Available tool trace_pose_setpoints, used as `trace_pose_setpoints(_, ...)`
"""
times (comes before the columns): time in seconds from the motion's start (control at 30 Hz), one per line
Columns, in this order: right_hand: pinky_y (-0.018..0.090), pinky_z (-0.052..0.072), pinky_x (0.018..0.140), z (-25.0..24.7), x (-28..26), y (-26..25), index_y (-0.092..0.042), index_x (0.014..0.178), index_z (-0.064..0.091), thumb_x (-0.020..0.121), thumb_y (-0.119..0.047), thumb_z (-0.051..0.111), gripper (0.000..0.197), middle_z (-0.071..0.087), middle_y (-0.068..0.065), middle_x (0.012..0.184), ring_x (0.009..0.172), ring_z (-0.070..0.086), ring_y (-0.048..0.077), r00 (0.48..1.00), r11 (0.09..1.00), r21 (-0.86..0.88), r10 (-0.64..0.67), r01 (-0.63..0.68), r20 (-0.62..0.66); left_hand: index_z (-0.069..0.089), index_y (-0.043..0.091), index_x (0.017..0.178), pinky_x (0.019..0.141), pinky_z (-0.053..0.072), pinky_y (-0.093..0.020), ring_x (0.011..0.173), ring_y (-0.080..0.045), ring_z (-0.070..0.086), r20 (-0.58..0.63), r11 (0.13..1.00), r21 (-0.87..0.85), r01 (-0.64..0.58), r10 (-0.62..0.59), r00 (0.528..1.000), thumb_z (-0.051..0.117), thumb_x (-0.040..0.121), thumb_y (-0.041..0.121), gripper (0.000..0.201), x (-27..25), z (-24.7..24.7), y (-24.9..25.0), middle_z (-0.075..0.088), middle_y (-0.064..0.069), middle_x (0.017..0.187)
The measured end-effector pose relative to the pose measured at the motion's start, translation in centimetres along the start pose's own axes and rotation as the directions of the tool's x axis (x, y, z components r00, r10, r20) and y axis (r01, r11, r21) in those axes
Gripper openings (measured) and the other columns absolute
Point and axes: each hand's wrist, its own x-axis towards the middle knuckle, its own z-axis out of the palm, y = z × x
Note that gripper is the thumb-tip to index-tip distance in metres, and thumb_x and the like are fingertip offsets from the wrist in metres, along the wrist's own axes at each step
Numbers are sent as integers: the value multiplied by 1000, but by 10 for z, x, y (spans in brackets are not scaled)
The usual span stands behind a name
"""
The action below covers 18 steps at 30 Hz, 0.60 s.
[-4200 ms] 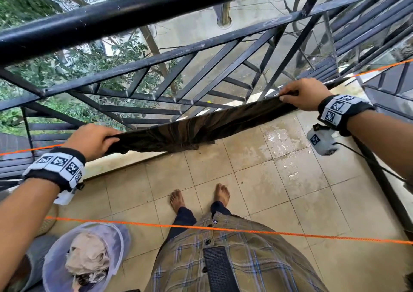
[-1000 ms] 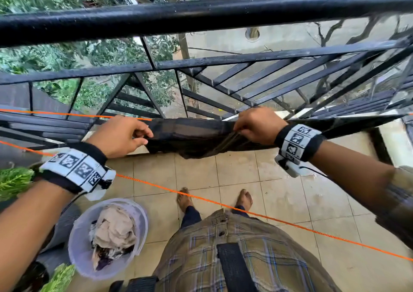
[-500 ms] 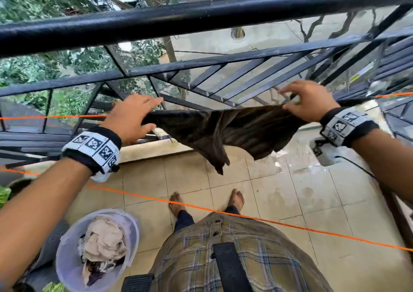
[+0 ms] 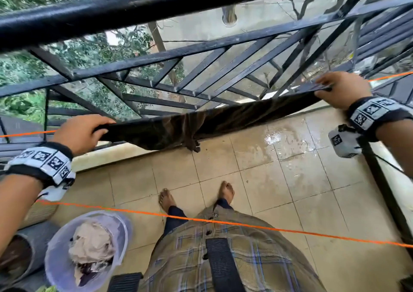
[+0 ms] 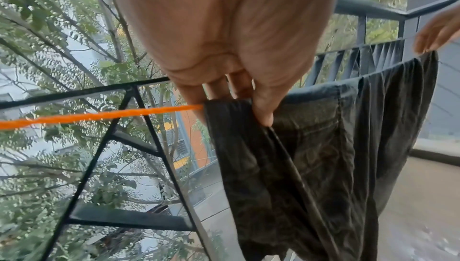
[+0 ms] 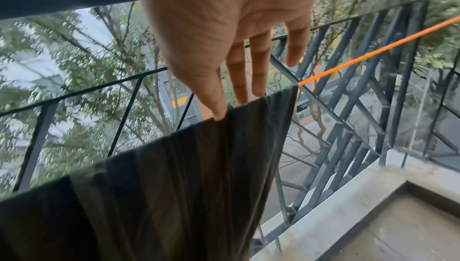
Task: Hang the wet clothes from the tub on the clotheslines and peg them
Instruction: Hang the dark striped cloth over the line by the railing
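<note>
A dark brown wet cloth [image 4: 201, 124] hangs folded over the far orange clothesline [image 4: 26, 133], stretched between my hands. My left hand [image 4: 101, 127] pinches its left end at the line, thumb [image 5: 263, 115] in front and fingers behind. At the cloth's right end my right hand [image 4: 321, 88] lies with straight fingers [image 6: 259, 80], the thumb tip touching the top fold. A small bunch of cloth [image 4: 192, 144] sags in the middle. The translucent tub [image 4: 60, 267] stands at the lower left with beige and dark clothes [image 4: 91, 247] in it. No pegs are in sight.
A second orange line [image 4: 268, 228] runs across at my waist. The black metal railing [image 4: 156, 3] stands just beyond the cloth. The tiled floor [image 4: 279, 139] is wet at the right. A dark post [image 4: 384, 191] is on the right, a pot [image 4: 13, 253] beside the tub.
My hands have moved apart along the far line and the cloth is pulled out flatter; the hanging bunch in the middle is smaller. The right hand slid to the cloth's right end.
</note>
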Motion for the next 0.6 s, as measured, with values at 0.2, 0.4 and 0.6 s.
trace_pose_setpoints(0.2,39,49,77,10,3,-22,-19,106,75,86,-31,71,24,70,17,104,96,64,39,994,1000,-20,12,-10,113,71,13,114,84,52,-54,100,-42,66,-78,999,29,34,-32,996,68,83,-7,37,-13,-1,-32,72,-15,112)
trace_pose_setpoints(0.4,37,49,73,12,-19,-91,-20,100,77,85,-31,68,22,67,18,89,89,65,39,993,997,-67,37,-29,114,63,42,114,83,54,-44,96,-30,67,-57,997,31,77,-75,996,66,87,2,48,-19,28,-169,72,-5,108)
trace_pose_setpoints(0.6,44,53,84,12,-52,-227,-24,100,73,83,-27,67,19,67,18,107,97,64,40,990,995,-89,-39,51,137,70,22,115,73,54,-42,89,-36,68,-47,986,56,156,-153,987,68,85,4,35,-65,-21,-241,74,-14,102)
